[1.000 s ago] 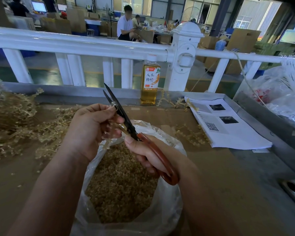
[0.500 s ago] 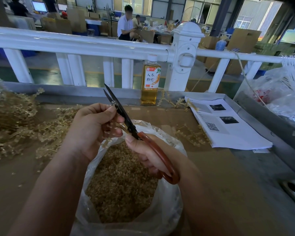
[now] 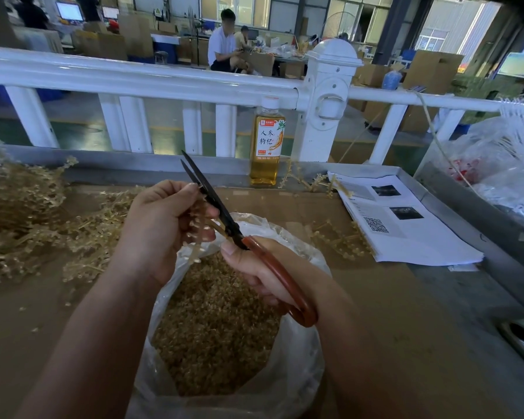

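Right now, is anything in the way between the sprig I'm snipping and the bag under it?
Nothing visible. The left hand holds the sprig above the open bag, with only air below it down to the cut bits. The scissors in the right hand meet the sprig from the side, not underneath.
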Demonstrator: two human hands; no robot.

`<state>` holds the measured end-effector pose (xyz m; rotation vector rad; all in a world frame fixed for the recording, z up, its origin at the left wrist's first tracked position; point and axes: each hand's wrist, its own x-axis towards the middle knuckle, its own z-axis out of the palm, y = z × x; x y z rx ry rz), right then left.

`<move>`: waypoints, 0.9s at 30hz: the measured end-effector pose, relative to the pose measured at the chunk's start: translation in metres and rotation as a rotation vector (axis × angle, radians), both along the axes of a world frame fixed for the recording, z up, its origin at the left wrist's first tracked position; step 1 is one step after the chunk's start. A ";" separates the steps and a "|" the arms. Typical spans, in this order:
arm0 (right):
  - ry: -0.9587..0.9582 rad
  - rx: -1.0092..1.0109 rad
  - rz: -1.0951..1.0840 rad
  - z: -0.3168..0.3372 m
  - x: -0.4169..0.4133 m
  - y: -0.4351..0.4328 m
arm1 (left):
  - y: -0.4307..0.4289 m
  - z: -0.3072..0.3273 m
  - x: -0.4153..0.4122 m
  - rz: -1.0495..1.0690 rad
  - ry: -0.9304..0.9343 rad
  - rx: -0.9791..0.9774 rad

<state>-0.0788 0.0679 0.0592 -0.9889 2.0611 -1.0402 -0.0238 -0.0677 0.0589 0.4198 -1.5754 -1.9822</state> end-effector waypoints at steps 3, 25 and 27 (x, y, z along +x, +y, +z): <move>-0.045 -0.006 -0.014 0.001 0.000 -0.003 | 0.000 0.000 -0.001 -0.027 0.005 -0.002; -0.087 0.001 -0.073 -0.012 -0.005 -0.003 | 0.002 0.000 -0.001 -0.069 -0.025 -0.030; -0.071 0.014 -0.084 -0.009 -0.004 -0.004 | 0.002 0.000 -0.002 -0.075 -0.024 -0.032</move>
